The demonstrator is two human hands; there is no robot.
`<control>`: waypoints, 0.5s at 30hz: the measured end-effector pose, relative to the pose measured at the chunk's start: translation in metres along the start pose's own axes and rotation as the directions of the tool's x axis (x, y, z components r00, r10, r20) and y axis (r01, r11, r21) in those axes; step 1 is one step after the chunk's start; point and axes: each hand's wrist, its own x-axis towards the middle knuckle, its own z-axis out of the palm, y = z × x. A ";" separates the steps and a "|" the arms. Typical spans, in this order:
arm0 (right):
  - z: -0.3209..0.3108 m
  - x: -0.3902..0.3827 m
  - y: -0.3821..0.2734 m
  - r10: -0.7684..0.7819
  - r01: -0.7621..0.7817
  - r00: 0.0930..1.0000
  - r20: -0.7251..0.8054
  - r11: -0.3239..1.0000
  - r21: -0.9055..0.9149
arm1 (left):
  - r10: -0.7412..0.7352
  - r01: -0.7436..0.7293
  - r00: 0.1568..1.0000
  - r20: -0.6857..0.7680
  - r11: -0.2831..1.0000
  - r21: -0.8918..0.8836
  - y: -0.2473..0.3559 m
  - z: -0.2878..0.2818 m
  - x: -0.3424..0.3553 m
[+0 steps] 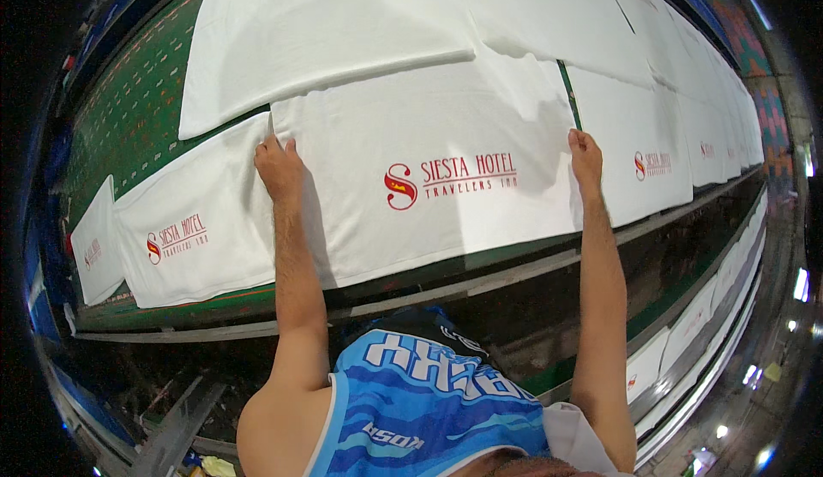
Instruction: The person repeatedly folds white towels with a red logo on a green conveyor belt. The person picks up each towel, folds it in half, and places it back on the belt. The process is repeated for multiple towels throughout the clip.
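A white cloth with a red printed logo lies flat on the green table directly before me. My left hand pinches its upper left corner, with the fingertips partly hidden at a small fold. My right hand has its fingers closed on the upper right corner. Another printed white cloth lies to the left, and one more to the right. Just above, an unprinted stretch of white cloth has a rolled or folded lower edge.
More white cloths run along the table toward the right. Below the table's front rail, a lower level holds further white pieces at the right. Metal bars show at the lower left, and a tiled floor at the far right.
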 end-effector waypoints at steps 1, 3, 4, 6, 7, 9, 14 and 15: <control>0.002 0.026 0.009 0.031 -0.031 0.999 0.008 0.999 -0.006 | -0.029 0.029 0.999 0.019 1.000 0.002 0.002 0.007 0.008; 0.016 0.066 0.014 0.129 -0.129 0.992 -0.003 0.991 -0.027 | -0.093 0.092 0.994 0.050 0.995 0.026 -0.005 0.014 0.022; 0.024 0.079 0.020 0.182 -0.182 0.983 -0.013 0.983 -0.035 | -0.130 0.131 0.987 0.092 0.991 0.001 -0.006 0.015 0.027; 0.037 0.102 0.028 0.122 -0.128 0.992 -0.042 0.972 -0.195 | -0.208 0.218 0.964 0.168 0.975 -0.044 -0.008 0.012 0.036; 0.047 0.110 0.028 0.123 -0.129 0.992 -0.040 0.967 -0.219 | -0.230 0.237 0.959 0.168 0.971 -0.022 -0.009 0.010 0.036; 0.056 0.129 0.030 0.170 -0.165 0.985 0.023 0.976 -0.138 | -0.185 0.180 0.966 0.180 0.983 0.043 -0.019 0.014 0.038; 0.042 0.164 0.057 0.346 -0.363 0.897 0.276 0.932 0.009 | -0.264 0.331 0.900 0.346 0.932 -0.149 -0.008 0.002 0.046; 0.053 0.162 0.046 0.340 -0.345 0.904 0.260 0.938 -0.024 | -0.260 0.332 0.913 0.314 0.921 -0.203 -0.023 0.004 0.044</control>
